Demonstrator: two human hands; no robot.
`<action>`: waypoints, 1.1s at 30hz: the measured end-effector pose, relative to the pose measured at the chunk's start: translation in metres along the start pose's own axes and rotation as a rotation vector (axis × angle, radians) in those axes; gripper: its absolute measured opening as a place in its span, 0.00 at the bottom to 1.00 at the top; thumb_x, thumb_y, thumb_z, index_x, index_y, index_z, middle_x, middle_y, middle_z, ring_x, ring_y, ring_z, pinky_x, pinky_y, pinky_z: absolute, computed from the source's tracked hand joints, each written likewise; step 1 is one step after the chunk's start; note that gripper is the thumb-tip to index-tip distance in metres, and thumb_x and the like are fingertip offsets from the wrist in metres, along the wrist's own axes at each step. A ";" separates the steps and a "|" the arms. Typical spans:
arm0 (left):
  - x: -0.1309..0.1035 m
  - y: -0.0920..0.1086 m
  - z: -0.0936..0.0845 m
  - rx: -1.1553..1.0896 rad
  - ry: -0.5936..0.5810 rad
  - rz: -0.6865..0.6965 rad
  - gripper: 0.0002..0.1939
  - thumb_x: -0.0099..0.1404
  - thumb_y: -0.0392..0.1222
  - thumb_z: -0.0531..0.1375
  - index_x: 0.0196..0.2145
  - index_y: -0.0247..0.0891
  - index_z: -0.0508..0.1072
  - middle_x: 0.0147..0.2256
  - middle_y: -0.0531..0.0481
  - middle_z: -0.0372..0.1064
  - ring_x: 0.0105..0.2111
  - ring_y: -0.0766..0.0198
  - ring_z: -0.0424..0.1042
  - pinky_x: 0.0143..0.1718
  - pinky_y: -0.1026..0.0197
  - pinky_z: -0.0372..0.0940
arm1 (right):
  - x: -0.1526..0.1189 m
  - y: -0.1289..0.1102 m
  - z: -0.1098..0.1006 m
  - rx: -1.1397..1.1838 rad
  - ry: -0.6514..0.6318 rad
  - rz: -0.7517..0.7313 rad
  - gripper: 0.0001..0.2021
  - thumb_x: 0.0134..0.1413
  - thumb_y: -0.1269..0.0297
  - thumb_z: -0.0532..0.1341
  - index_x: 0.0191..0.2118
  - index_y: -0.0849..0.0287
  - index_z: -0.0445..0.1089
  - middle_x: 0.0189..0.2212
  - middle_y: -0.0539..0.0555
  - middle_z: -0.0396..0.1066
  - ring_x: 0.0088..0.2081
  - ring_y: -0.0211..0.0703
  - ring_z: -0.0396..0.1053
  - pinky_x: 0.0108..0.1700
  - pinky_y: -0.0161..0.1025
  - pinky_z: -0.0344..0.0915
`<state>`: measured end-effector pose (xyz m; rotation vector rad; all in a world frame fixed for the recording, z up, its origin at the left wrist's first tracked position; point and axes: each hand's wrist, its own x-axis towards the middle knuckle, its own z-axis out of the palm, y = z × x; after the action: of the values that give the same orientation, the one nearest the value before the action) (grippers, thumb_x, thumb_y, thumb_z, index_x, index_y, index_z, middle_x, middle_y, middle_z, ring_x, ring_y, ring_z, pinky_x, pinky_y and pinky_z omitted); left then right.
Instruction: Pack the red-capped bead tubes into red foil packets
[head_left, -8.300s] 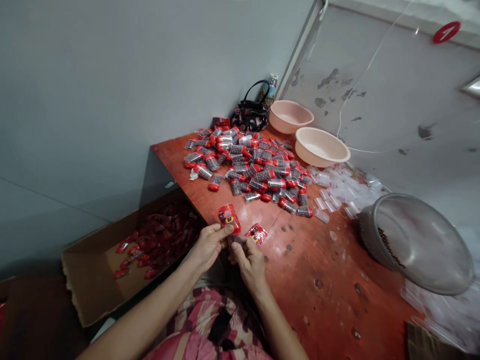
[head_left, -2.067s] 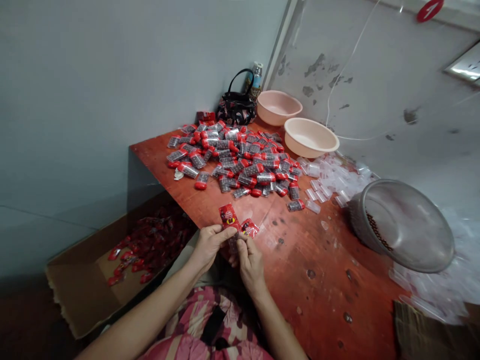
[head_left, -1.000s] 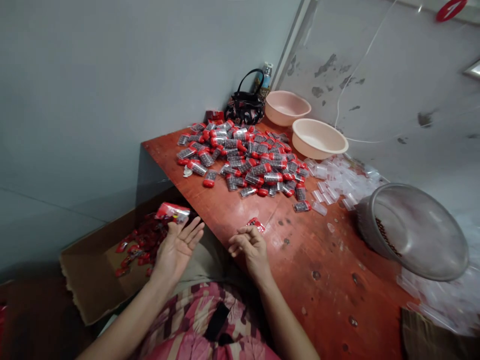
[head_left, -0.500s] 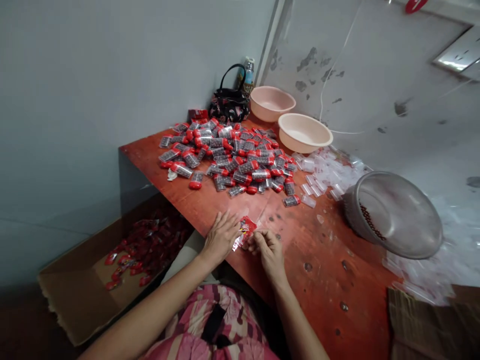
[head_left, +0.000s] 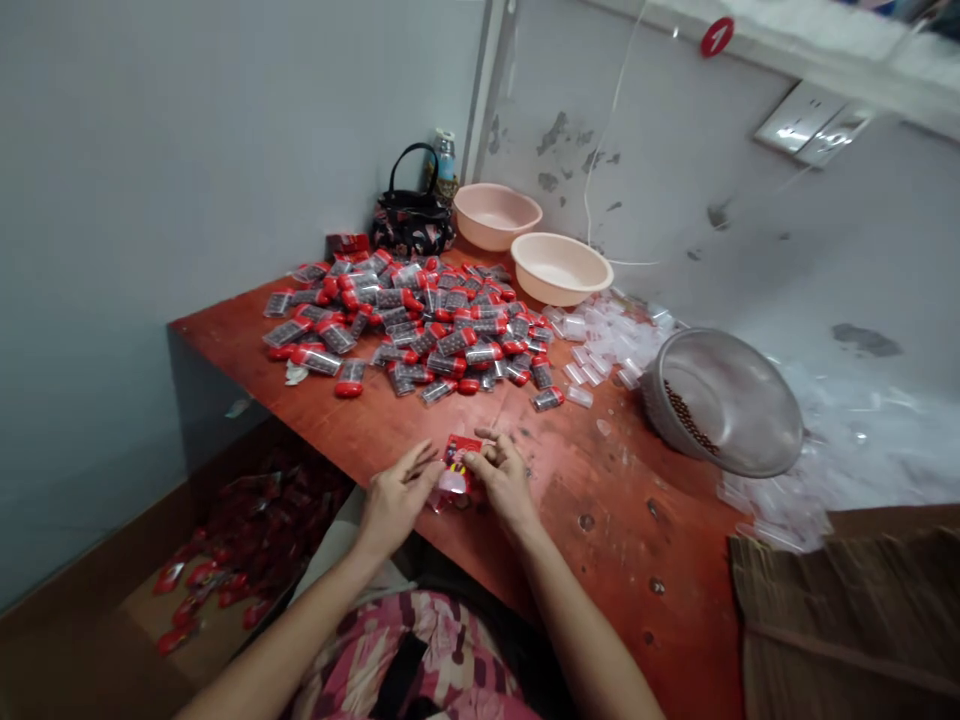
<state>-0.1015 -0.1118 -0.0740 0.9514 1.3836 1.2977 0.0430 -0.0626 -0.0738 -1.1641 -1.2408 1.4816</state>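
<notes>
A small red printed plastic packet (head_left: 460, 452) with a clear lower part is near the front edge of the table, between my hands. My left hand (head_left: 396, 500) is at its left side, thumb and fingers closed on its clear edge. On the other side, my right hand (head_left: 506, 482) pinches the packet's right edge, thumb on top. Whether anything is inside the packet is too small to tell. Beyond my hands lies a heap of clear tubes with red caps (head_left: 450, 340), filled with small dark balls.
Loose clear tubes (head_left: 592, 360) lie right of the heap. A grey basin (head_left: 731, 400) holds brown balls. Two pale basins (head_left: 562, 270), a black handbag (head_left: 412, 222) and a bottle (head_left: 445, 155) stand at the back. Below left, a cardboard box (head_left: 139, 600) contains red packets. Brown cardboard (head_left: 847, 620) sits at right.
My view has swung to the right. My left hand, earlier lying flat beside the packet, now grips its edge; my right thumb has come onto the packet, which is turned more upright to me.
</notes>
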 end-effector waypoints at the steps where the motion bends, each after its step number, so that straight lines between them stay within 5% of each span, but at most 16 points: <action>1: 0.001 0.001 -0.002 -0.062 -0.057 -0.094 0.18 0.51 0.44 0.63 0.42 0.40 0.74 0.39 0.45 0.73 0.39 0.54 0.71 0.44 0.56 0.63 | 0.001 -0.002 0.000 -0.007 -0.057 0.016 0.17 0.46 0.65 0.61 0.44 0.57 0.61 0.17 0.40 0.55 0.18 0.31 0.56 0.22 0.29 0.56; 4: 0.006 0.003 -0.006 -0.193 -0.263 -0.279 0.14 0.53 0.48 0.61 0.31 0.34 0.76 0.29 0.46 0.74 0.30 0.57 0.72 0.37 0.56 0.67 | 0.006 -0.010 -0.003 -0.130 -0.220 0.036 0.18 0.43 0.65 0.63 0.43 0.58 0.63 0.18 0.41 0.58 0.18 0.31 0.57 0.22 0.29 0.56; 6: 0.006 0.004 -0.006 -0.226 -0.287 -0.332 0.13 0.51 0.47 0.63 0.27 0.33 0.76 0.26 0.48 0.73 0.28 0.59 0.72 0.35 0.58 0.67 | 0.013 -0.019 -0.009 -0.304 -0.276 0.024 0.15 0.44 0.62 0.63 0.41 0.58 0.66 0.20 0.44 0.64 0.20 0.33 0.61 0.24 0.30 0.57; 8: 0.005 0.005 -0.006 -0.243 -0.238 -0.358 0.12 0.50 0.46 0.64 0.26 0.33 0.76 0.25 0.48 0.73 0.27 0.60 0.72 0.33 0.60 0.67 | 0.024 -0.031 -0.023 -0.611 -0.138 0.024 0.12 0.47 0.58 0.60 0.37 0.58 0.69 0.23 0.48 0.69 0.25 0.37 0.66 0.27 0.32 0.60; 12: 0.000 0.006 -0.007 -0.294 -0.106 -0.379 0.11 0.47 0.45 0.66 0.22 0.32 0.75 0.22 0.48 0.72 0.23 0.65 0.70 0.28 0.64 0.66 | 0.058 -0.052 -0.069 -1.096 0.391 0.132 0.19 0.52 0.51 0.53 0.37 0.62 0.71 0.34 0.63 0.72 0.41 0.52 0.68 0.39 0.40 0.61; 15: -0.002 0.006 -0.007 -0.360 -0.029 -0.384 0.12 0.46 0.44 0.66 0.21 0.31 0.74 0.20 0.49 0.71 0.22 0.67 0.69 0.25 0.66 0.65 | 0.082 -0.056 -0.097 -1.148 0.504 0.232 0.23 0.48 0.48 0.56 0.36 0.66 0.72 0.37 0.71 0.70 0.45 0.60 0.66 0.40 0.45 0.61; 19: -0.001 0.007 -0.008 -0.481 0.082 -0.410 0.13 0.44 0.44 0.68 0.20 0.30 0.73 0.20 0.49 0.71 0.21 0.68 0.69 0.24 0.68 0.65 | 0.103 -0.050 -0.109 -1.138 0.510 0.279 0.22 0.41 0.49 0.60 0.33 0.66 0.72 0.33 0.69 0.72 0.40 0.59 0.69 0.35 0.44 0.62; 25: 0.003 0.009 -0.016 -0.664 0.255 -0.422 0.10 0.45 0.38 0.67 0.19 0.30 0.70 0.18 0.52 0.68 0.18 0.70 0.66 0.20 0.68 0.65 | 0.095 -0.048 -0.095 -0.989 0.352 0.130 0.13 0.41 0.58 0.59 0.26 0.66 0.70 0.19 0.57 0.70 0.26 0.48 0.69 0.27 0.36 0.61; 29: 0.003 0.009 -0.018 -0.801 0.313 -0.444 0.04 0.51 0.32 0.64 0.23 0.30 0.71 0.21 0.50 0.70 0.21 0.68 0.69 0.24 0.64 0.70 | 0.037 -0.039 -0.058 -0.772 0.212 0.021 0.17 0.50 0.53 0.53 0.37 0.63 0.66 0.23 0.52 0.70 0.22 0.39 0.67 0.24 0.33 0.62; 33: 0.005 0.010 -0.014 -0.940 0.315 -0.424 0.02 0.55 0.30 0.60 0.25 0.30 0.71 0.23 0.49 0.71 0.24 0.65 0.71 0.29 0.59 0.71 | -0.034 -0.019 -0.008 -0.271 -0.135 0.054 0.12 0.50 0.56 0.57 0.37 0.59 0.63 0.18 0.46 0.65 0.17 0.36 0.63 0.20 0.32 0.61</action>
<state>-0.1172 -0.1091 -0.0652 -0.1791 0.9252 1.5496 0.0587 -0.0909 -0.0509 -1.2982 -1.5508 1.4842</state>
